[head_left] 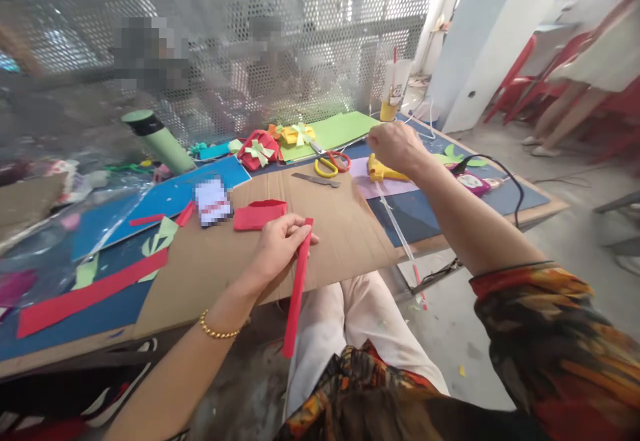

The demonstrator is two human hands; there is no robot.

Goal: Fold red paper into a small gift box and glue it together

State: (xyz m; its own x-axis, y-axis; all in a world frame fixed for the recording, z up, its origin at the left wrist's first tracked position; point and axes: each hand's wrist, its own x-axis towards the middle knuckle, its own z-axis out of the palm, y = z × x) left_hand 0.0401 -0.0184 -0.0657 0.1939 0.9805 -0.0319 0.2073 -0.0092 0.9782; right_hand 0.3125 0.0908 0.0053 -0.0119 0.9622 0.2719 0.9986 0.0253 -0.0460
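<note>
My left hand point(283, 244) pinches the top end of a narrow red strip point(296, 294), which hangs past the front edge of the cardboard point(345, 241). Just behind that hand lies a folded red piece point(259, 215). My right hand point(396, 146) is closed above a yellow glue gun point(383, 171); whatever its fingers hold, if anything, is hidden. A clear stick point(395, 221) extends from near the glue gun over the table's edge. Scissors point(327, 166) with yellow and orange handles and a metal blade point(316, 179) lie at the cardboard's back.
A green bottle point(160, 141) leans at the back left. Red and green paper pieces lie left, with a blue board point(115, 219). Farther right are a drink cup point(393, 91), a pink device point(473, 183) and its dark cable. A mesh panel point(320, 47) stands behind the table.
</note>
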